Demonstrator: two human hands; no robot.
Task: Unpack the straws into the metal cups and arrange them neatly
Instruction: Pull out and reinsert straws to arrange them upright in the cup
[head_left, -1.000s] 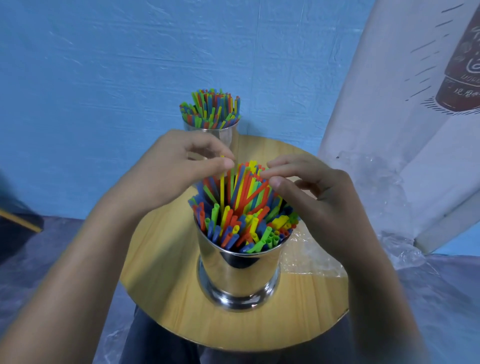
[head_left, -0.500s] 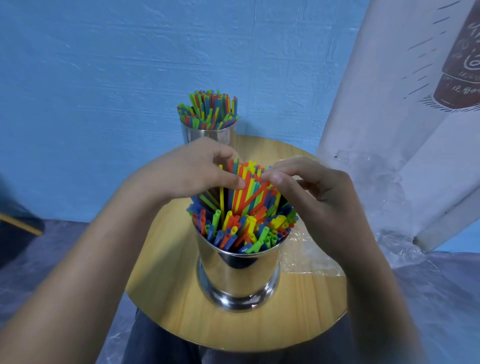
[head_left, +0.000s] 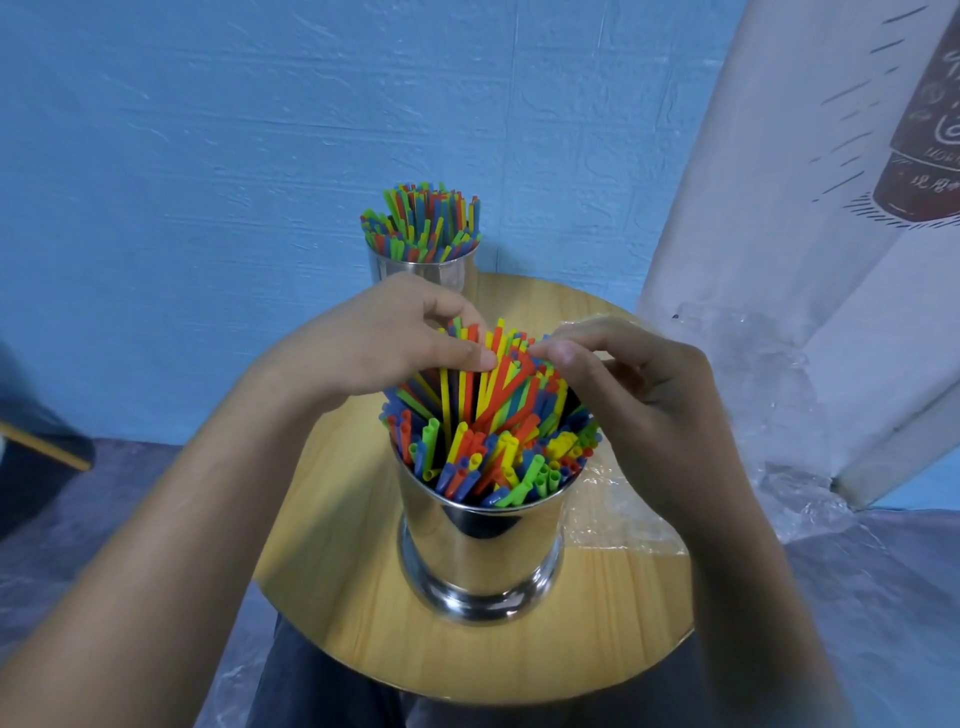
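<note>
The multicoloured plastic straws (head_left: 488, 431), stood in the shiny metal cup (head_left: 483, 551) near the round wooden table's (head_left: 332, 519) front edge, are pinched by the left hand (head_left: 384, 343) and the right hand (head_left: 639, 384). The left hand is brought closer to the right than a second ago.

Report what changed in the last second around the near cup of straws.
The left hand dropped slightly and moved toward the right hand, and it now gathers and grips the tall straws standing in the near cup. The right hand kept pinching the straw tops. The far cup, table and plastic wrap did not move.
</note>
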